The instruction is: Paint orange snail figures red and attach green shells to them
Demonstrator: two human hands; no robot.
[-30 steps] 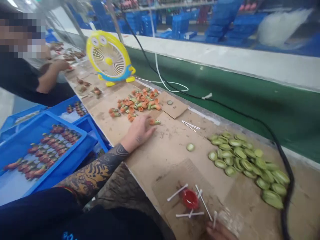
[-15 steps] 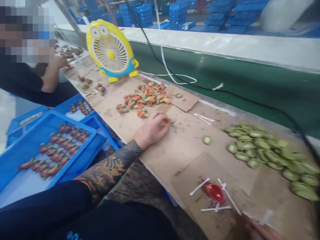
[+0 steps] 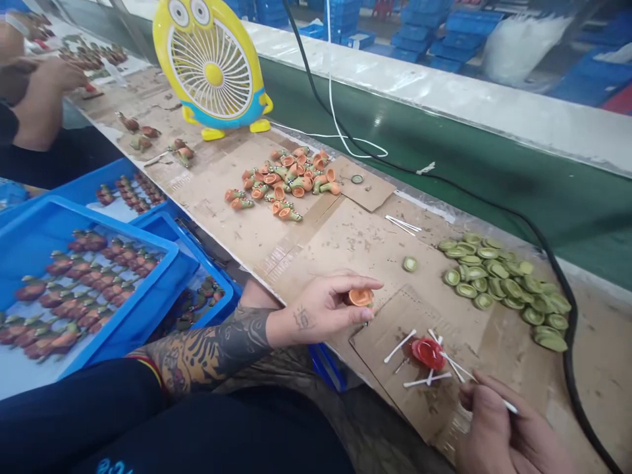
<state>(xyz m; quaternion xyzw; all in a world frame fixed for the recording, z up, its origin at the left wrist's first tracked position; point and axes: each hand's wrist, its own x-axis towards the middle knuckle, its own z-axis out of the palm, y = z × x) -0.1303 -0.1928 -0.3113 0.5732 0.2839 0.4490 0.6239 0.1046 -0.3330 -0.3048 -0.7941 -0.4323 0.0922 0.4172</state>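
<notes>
My left hand [image 3: 320, 308] is pinching a small hollow orange figurine piece [image 3: 361, 297], its cup-like opening facing up, just above the table's near edge. Between the thumb and fingers of my right hand [image 3: 498, 424] is a white cotton swab [image 3: 510, 407], which slants toward a small red dish [image 3: 427, 353]. The dish seems to hold red liquid. More cotton swabs [image 3: 399, 346] lie around it on a cardboard sheet [image 3: 382, 329]. Beyond my left hand is a pile of similar orange-and-green pieces [image 3: 296, 172]. Green oval shells [image 3: 498, 268] are heaped at the right, with a single shell [image 3: 409, 264] apart from them.
A yellow fan [image 3: 213, 74] stands at the table's back left. Blue trays [image 3: 170, 253] of finished-looking brown figurines sit at the left. A black cable [image 3: 560, 263] runs along the back and down the right side. Another person's hand [image 3: 62, 74] is at far left.
My left hand has come toward me and right from beside the pile, carrying the orange piece. My right hand has moved further into view with a cotton swab near the red dish.
</notes>
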